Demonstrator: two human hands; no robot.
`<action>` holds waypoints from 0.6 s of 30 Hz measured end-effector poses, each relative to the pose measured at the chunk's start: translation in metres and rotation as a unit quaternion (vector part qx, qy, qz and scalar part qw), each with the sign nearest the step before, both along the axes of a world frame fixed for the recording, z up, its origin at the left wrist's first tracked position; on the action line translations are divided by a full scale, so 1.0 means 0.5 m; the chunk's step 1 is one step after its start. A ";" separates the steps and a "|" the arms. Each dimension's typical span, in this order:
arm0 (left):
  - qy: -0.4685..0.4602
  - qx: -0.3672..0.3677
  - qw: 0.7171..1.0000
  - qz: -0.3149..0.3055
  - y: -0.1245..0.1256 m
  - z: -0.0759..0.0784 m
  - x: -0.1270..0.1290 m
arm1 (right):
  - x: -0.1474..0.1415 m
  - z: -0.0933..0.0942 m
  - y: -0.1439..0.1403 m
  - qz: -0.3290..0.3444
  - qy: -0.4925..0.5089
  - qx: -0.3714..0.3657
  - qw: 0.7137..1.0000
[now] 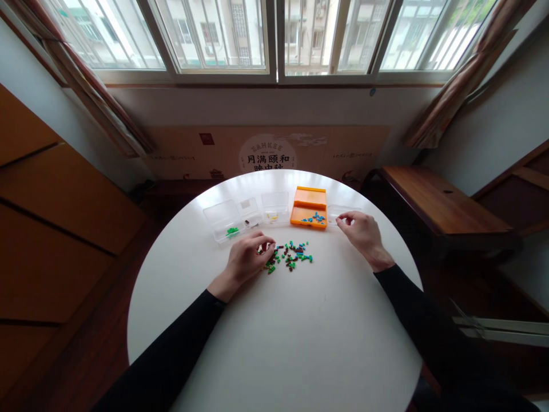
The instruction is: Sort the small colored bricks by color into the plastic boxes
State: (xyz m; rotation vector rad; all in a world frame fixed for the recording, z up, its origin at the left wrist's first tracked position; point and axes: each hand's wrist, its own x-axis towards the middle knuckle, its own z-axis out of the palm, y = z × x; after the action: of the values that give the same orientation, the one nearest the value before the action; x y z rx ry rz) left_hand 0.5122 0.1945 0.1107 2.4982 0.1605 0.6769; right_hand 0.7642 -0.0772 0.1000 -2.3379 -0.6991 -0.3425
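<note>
On table (pixel 274 343) | left hand (pixel 249 257) curled, touching beads (pixel 289 256) | right hand (pixel 362 232) pinching

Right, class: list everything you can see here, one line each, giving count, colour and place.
Round table: one, white, centre.
Small bricks: a loose pile, green, blue and brown, mid-table.
Orange tray: one, holding blue pieces, behind the pile.
Clear boxes: about four, far side of the table, flanking the tray.
Windows: top, with curtains at both sides.
Wooden bench: one, brown, right.
Left hand: fingers at the pile's left edge.
Right hand: fingertips at the rightmost clear box.
</note>
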 end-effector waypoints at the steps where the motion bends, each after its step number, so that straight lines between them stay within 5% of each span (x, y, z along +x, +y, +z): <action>1: 0.001 0.002 1.000 0.000 0.000 0.001 0.000 | 0.000 0.000 0.000 -0.004 0.004 -0.003 1.000; 10: 0.001 0.006 1.000 0.000 0.001 0.000 -0.001 | 0.005 -0.004 0.000 -0.013 0.009 -0.002 1.000; 18: -0.004 0.016 1.000 -0.004 0.010 -0.006 -0.004 | -0.007 -0.004 0.009 0.046 -0.033 0.054 0.997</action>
State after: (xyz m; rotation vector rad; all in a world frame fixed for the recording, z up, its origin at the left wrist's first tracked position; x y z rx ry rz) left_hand 0.5103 0.1994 0.1077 2.5258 0.1367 0.6900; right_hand 0.7608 -0.0730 0.0980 -2.1936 -0.7978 -0.4070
